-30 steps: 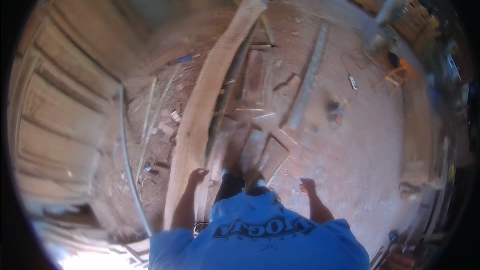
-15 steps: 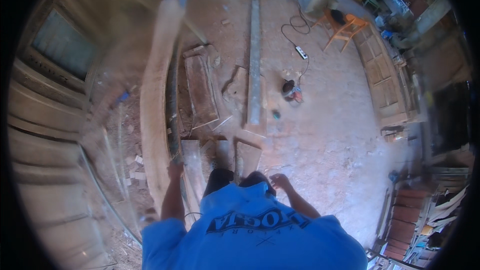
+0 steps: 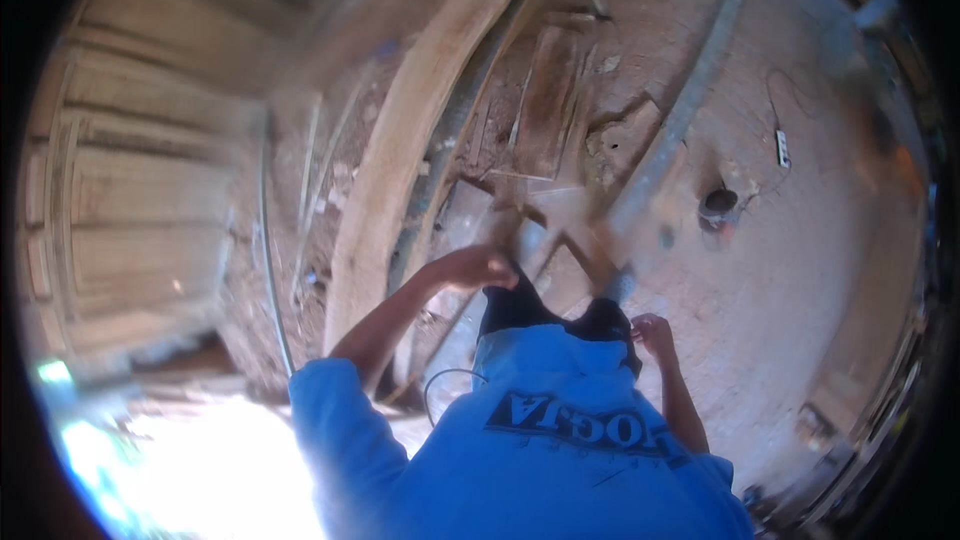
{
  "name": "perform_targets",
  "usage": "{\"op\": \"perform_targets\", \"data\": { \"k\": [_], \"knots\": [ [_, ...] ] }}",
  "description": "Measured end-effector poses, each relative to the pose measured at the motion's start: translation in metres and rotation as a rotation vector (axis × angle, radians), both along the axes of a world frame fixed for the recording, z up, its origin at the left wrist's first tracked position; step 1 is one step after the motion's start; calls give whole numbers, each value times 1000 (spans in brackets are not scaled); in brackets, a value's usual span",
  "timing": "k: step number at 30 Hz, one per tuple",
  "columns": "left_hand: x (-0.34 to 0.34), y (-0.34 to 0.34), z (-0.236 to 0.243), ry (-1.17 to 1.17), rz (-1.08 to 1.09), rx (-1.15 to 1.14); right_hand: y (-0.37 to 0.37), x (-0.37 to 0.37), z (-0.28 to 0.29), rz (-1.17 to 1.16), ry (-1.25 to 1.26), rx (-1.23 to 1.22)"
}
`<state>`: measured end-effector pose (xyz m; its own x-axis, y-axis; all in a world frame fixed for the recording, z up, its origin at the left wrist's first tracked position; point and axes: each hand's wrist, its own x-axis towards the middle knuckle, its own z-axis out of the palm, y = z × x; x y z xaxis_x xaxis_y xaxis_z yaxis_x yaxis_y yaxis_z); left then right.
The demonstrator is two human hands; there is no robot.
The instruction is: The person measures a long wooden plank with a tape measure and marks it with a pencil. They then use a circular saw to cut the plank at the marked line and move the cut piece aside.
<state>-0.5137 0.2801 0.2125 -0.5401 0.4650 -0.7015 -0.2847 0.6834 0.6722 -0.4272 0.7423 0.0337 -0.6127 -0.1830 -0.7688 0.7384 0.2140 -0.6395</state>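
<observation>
My left hand [image 3: 484,268] is raised in front of my left thigh, away from the long plank, with its fingers loosely bent and nothing visible in it. Low beside my right thigh hangs my right hand [image 3: 652,334], fingers slightly apart and empty. The long pale wooden plank [image 3: 400,160] stretches from near my left forearm to the far top. Along its right side runs a dark narrow beam [image 3: 452,137]. Short boards [image 3: 566,278] lie on the floor by my legs.
Farther off lie a brown board [image 3: 548,90] and a long grey beam [image 3: 685,105]. A round dark power tool [image 3: 718,203] and a white power strip [image 3: 783,148] rest on the right-hand floor. Wooden panels [image 3: 145,210] stand at left, with a thin pipe [image 3: 270,250] near them.
My left hand has left the edge of the long plank and come up and inward before my thigh. The view has turned left, so the floor items appear farther right.
</observation>
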Motion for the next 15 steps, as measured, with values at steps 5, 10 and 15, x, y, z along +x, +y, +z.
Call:
{"op": "perform_targets", "data": {
  "k": [5,10,15],
  "knots": [
    [112,108,43,-373,-44,334,114,-59,-7,200,65,182],
    [166,164,87,-255,358,248,201,-113,-25,167,37,277],
    [196,205,113,-166,480,33,211,-171,-68,80,-281,-252]
  ]
}}
